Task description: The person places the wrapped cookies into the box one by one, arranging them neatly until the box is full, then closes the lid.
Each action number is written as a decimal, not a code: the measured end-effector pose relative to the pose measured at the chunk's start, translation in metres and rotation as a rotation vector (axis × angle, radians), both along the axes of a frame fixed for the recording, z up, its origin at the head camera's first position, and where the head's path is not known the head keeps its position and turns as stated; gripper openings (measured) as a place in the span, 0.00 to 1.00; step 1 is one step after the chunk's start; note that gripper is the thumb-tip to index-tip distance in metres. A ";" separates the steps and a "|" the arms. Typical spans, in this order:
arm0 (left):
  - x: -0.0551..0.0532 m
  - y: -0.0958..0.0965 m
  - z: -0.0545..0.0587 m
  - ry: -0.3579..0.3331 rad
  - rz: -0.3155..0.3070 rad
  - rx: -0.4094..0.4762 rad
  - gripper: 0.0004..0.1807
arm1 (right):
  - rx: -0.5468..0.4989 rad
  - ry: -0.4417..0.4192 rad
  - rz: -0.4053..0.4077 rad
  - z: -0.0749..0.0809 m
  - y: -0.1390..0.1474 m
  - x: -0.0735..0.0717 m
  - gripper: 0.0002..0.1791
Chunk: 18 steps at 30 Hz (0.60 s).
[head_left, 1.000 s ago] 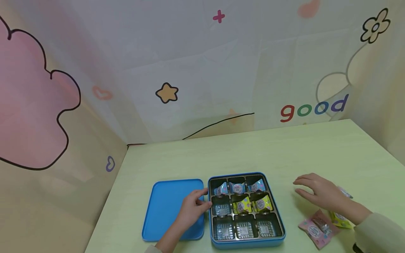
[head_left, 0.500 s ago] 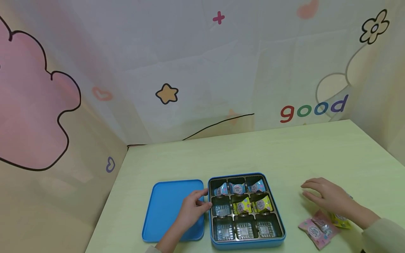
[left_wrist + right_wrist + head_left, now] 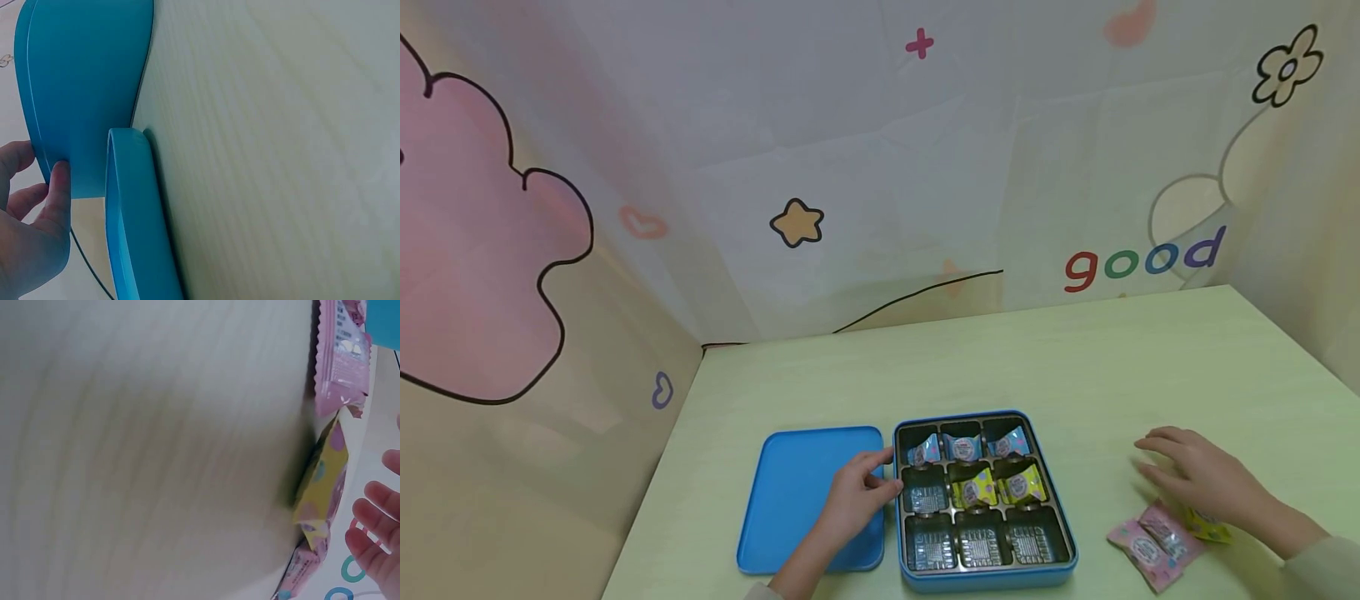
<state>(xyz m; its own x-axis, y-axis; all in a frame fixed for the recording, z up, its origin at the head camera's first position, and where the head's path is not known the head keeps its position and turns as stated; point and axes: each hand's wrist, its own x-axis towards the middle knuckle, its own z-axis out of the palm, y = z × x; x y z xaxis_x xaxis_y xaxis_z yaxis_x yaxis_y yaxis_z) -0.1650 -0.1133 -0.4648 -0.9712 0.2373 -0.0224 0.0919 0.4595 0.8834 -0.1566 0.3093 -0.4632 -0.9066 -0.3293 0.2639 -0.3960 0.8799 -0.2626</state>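
Head view, blue tin (image 3: 992,581): stands uncovered on the pale green tabletop (image 3: 1000,358), just right of the blue lid (image 3: 797,492); its dark inner tray (image 3: 981,543) has nine compartments in three rows.
Head view, blue packets (image 3: 962,447): three, one in each compartment of the back row.
Head view, yellow packets (image 3: 976,488): two, in the centre and right compartments of the middle row.
Head view, left hand (image 3: 852,493): reaches across the lid's right edge; its grip is together on the tin's left rim, thumb and fingers pinching it.
Head view, right hand (image 3: 1210,475): well apart from the tin, with its grip loose, thumb and fingers apart and holding nothing.
Head view, pink packets (image 3: 1142,552): two lie side by side on the tabletop, between the tin and the right hand.
Head view, loose yellow packet (image 3: 1206,527): lies beside the pink pair, partly hidden by the right hand.
Head view, backdrop (image 3: 865,142): pale cloth printed with a star (image 3: 797,223) and the word "good" (image 3: 1145,257).
Left wrist view, tin wall (image 3: 81,81): one fingertip lies on its outer face, others meet the rim.
Right wrist view, small pink packet (image 3: 300,572): lies at the end of the yellow one; the relaxed fingers (image 3: 375,519) show beyond, at the edge.
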 end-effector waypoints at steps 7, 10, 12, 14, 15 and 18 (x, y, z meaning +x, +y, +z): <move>0.001 0.000 0.001 -0.006 0.000 0.004 0.27 | -0.007 0.039 -0.009 -0.004 0.009 0.004 0.16; 0.001 0.000 0.001 -0.009 0.003 0.005 0.27 | 0.005 0.047 -0.011 -0.004 0.012 0.005 0.17; 0.001 0.001 0.002 -0.012 0.006 0.009 0.27 | 0.014 0.050 -0.016 -0.004 0.013 0.006 0.17; 0.001 0.001 0.002 -0.012 0.007 0.013 0.27 | 0.030 0.062 -0.024 -0.004 0.015 0.006 0.18; 0.001 0.000 0.002 -0.013 0.008 0.014 0.27 | 0.034 0.068 -0.027 -0.004 0.016 0.007 0.18; 0.001 0.000 0.001 -0.015 0.007 0.018 0.27 | 0.052 0.093 -0.027 -0.003 0.019 0.008 0.18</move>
